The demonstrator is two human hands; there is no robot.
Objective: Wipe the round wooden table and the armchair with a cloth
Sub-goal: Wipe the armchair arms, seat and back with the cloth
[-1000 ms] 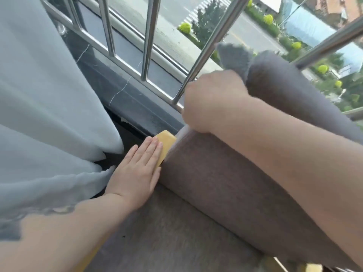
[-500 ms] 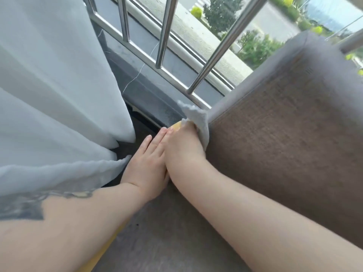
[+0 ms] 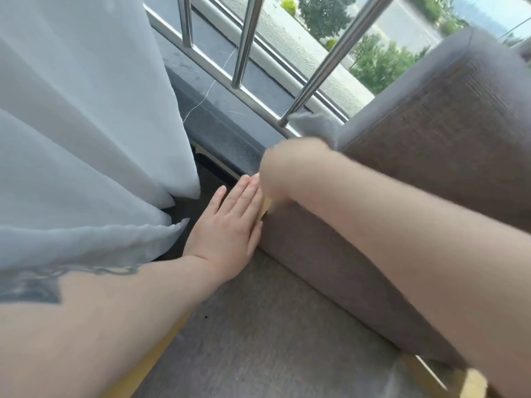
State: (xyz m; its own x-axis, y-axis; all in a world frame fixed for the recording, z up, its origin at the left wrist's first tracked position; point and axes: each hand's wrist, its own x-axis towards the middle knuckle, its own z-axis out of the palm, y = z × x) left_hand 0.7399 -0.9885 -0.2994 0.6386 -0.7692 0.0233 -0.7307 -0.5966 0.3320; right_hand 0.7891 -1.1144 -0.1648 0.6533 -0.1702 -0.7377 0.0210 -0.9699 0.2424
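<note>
The armchair fills the lower right: a brown-grey fabric backrest [image 3: 431,145], a seat cushion [image 3: 275,334] and a yellow wooden frame [image 3: 265,203] showing at the corner. My right hand [image 3: 290,170] is blurred at the backrest's left edge, closed on a grey cloth [image 3: 316,126] whose corner sticks up above the fist. My left hand [image 3: 230,225] lies flat, fingers together, on the chair's left edge beside the frame. The round wooden table is out of view.
A sheer white curtain [image 3: 86,124] hangs at the left, close to my left arm. A steel railing [image 3: 244,44] and a dark window sill [image 3: 218,119] run just behind the chair, with a narrow gap to the floor.
My right hand with the cloth came down from the top of the backrest to its lower left corner, then rose a little again. My left hand has stayed flat on the chair's edge.
</note>
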